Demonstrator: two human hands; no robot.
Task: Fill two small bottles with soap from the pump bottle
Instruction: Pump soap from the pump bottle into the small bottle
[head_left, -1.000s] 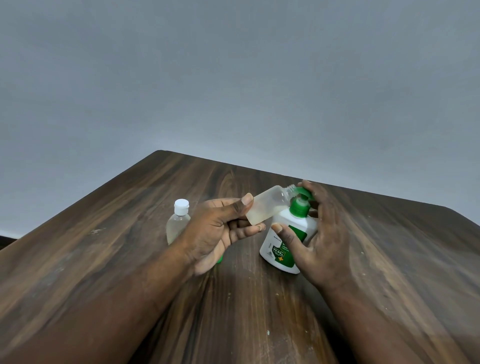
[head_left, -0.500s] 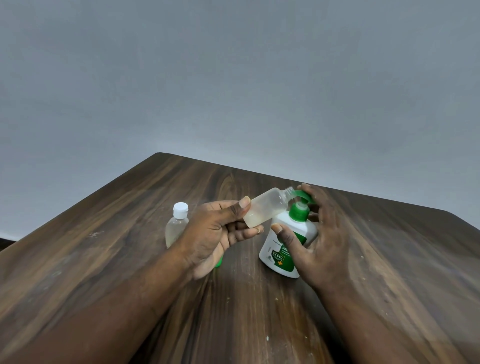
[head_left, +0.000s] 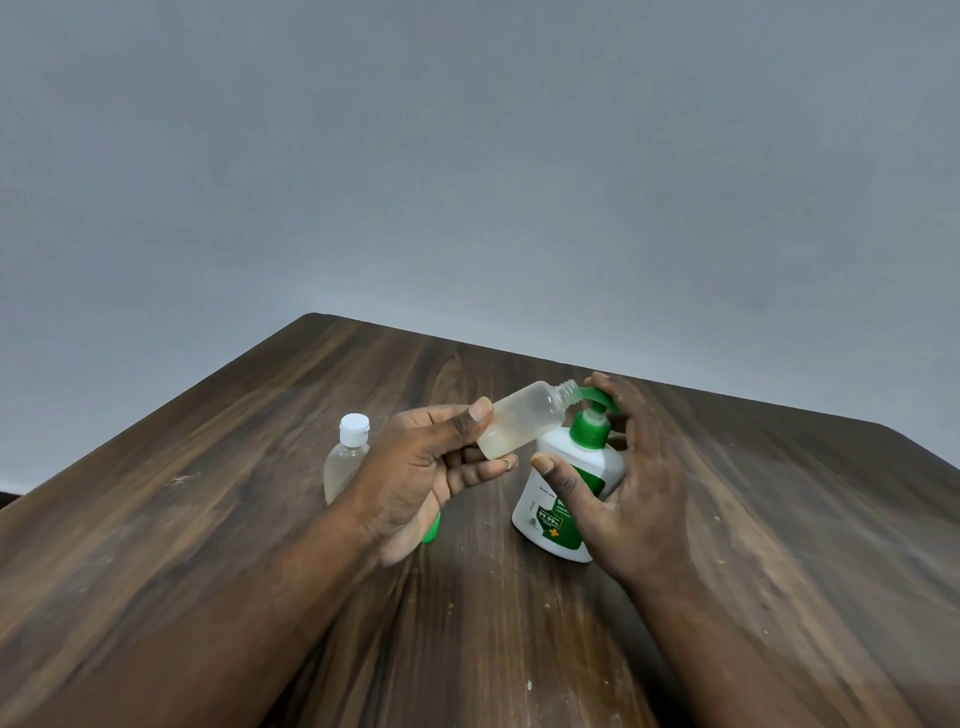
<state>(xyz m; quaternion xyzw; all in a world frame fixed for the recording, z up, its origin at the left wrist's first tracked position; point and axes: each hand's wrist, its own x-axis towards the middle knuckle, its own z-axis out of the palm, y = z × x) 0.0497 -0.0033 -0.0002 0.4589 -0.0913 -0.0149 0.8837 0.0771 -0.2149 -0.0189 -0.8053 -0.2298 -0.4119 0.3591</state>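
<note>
A white pump bottle (head_left: 543, 512) with a green label and green pump head stands on the wooden table (head_left: 260, 441). My right hand (head_left: 631, 499) wraps around it, fingers on top of the pump head and thumb across the label. My left hand (head_left: 421, 467) pinches a small uncapped translucent bottle (head_left: 519, 423), tilted with its threaded mouth against the pump spout; pale liquid lies in its lower end. A second small bottle (head_left: 345, 460) with a white cap stands upright to the left, partly hidden behind my left hand.
A small green object (head_left: 432, 529) peeks out from under my left hand on the table. A plain grey wall rises behind the table's far edge.
The pump head has risen a little under my right fingers. The small bottle stays at the spout, and both hands have barely shifted.
</note>
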